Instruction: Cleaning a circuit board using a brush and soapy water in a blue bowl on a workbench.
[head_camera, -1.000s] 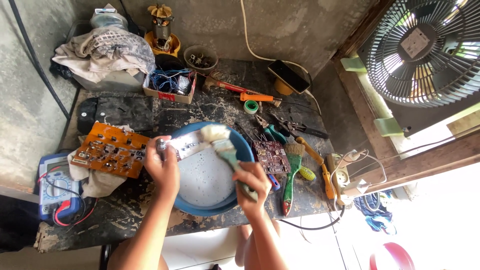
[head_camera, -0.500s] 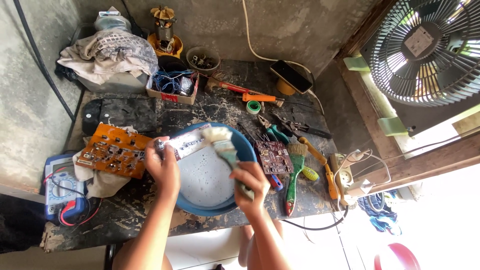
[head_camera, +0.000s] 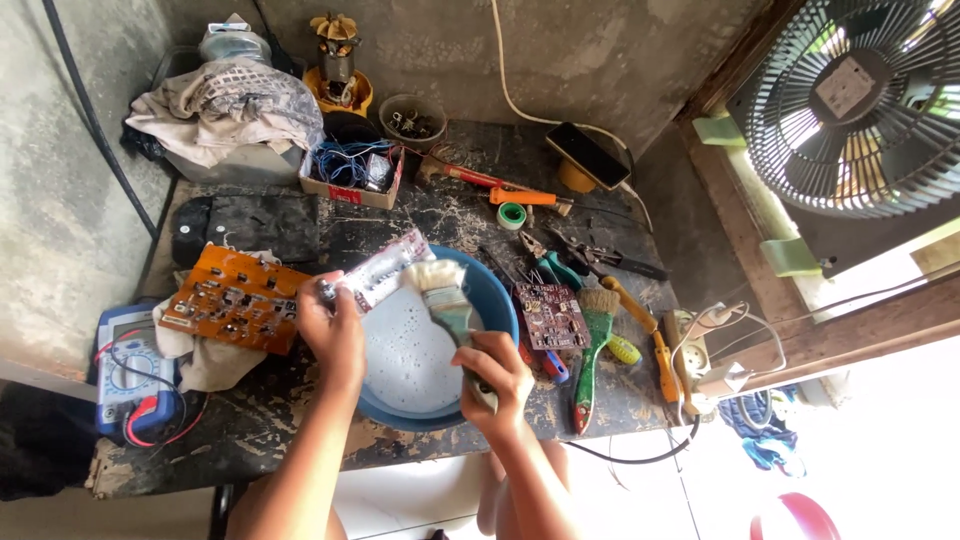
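Observation:
My left hand (head_camera: 332, 330) holds a small circuit board (head_camera: 378, 270) tilted over a blue basin (head_camera: 497, 305) of foamy white liquid. A paintbrush (head_camera: 445, 297) with a pale green handle is gripped in my right hand (head_camera: 494, 375), its white bristles resting against the board's upper end. Both hands hover over the basin at the front of the dark worn workbench (head_camera: 260, 425).
An orange circuit board (head_camera: 233, 298) lies on a cloth at the left, near a multimeter (head_camera: 132, 367). A dark red board (head_camera: 551, 315), a green brush (head_camera: 594, 345), pliers and screwdrivers lie right of the basin. A phone (head_camera: 587, 155) and a fan (head_camera: 860, 100) are behind.
The hands, brush and board stay over the basin, with only a slight shift of the brush against the board. The view has drifted a little.

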